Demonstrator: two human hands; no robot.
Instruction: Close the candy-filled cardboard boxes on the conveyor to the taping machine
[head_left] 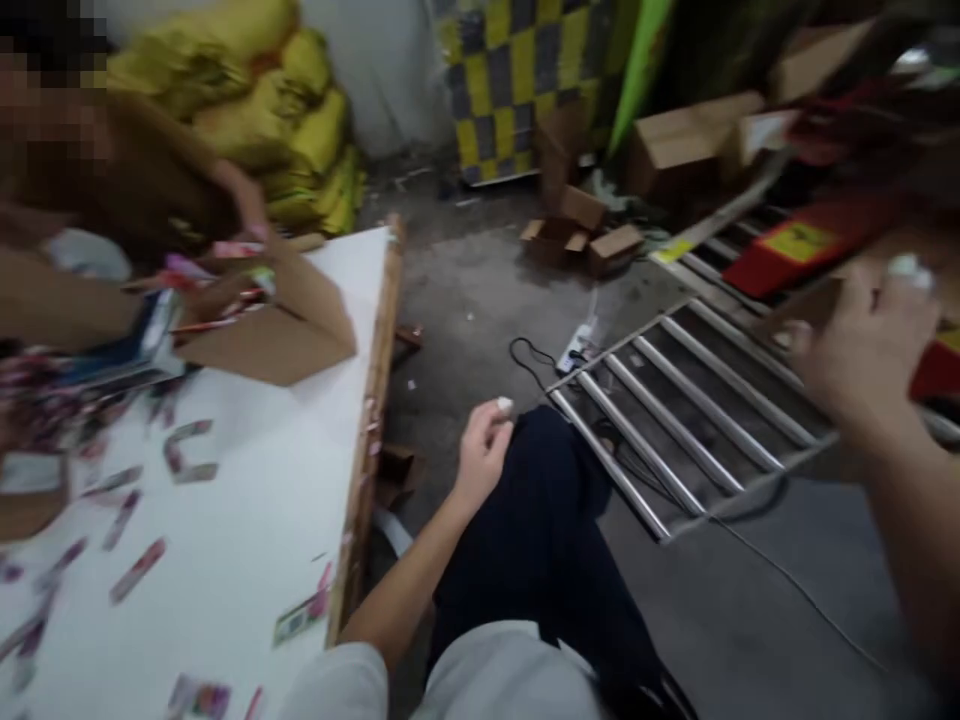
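Over the knee [540, 520], the left hand [484, 450] rests loosely curled, holding nothing visible. The right hand [862, 345] grips a box [806, 305] above the roller rack [690, 400]: light, stiff cardboard, probably best held at its edges.

To my left stands the white table [247, 520] with a wooden edge. On it lie scattered pink wrappers [137, 570], and an open cardboard box [277, 335] sits at the far end. Small cardboard boxes [581, 240] lie on the grey floor [465, 300] beyond.
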